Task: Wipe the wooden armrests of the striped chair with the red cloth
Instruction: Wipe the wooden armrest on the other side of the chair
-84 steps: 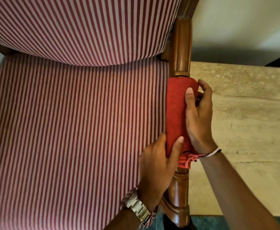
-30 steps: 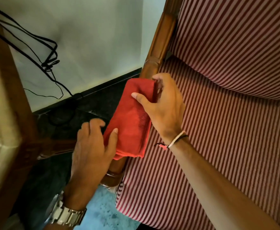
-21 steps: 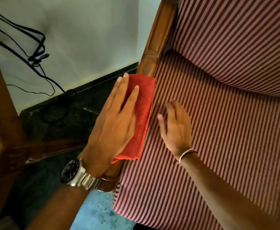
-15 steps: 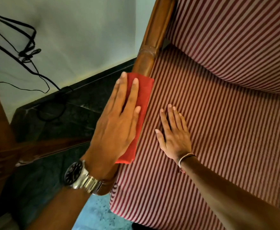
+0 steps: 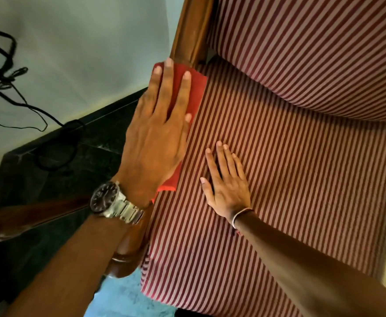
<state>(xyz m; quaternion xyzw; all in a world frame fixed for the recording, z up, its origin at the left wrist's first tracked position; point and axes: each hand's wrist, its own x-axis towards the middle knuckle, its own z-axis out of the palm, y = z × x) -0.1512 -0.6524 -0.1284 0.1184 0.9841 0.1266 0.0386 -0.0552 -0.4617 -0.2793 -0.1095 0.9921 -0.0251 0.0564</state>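
Cloth point(image 5: 193, 92) lay folded along left armrest point(image 5: 188, 37), beside seat point(image 5: 279, 179) edge. Nearest: rounded front end of armrest poked out under left wrist, watch point(image 5: 109, 202) on that wrist. Left hand point(image 5: 157, 133) lay flat on cloth, fingers straight, pressing it to wood, gripping nothing. Right hand point(image 5: 226, 184) rested open, palm down, on seat just beside cloth, thin band at wrist. Farther: bare armrest beyond fingertips, striped backrest point(image 5: 313, 53). Black cables point(image 5: 22, 104) hung against pale wall point(image 5: 84, 42).

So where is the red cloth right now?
Head view, left of centre: the red cloth lies on the wooden armrest, under the left hand.
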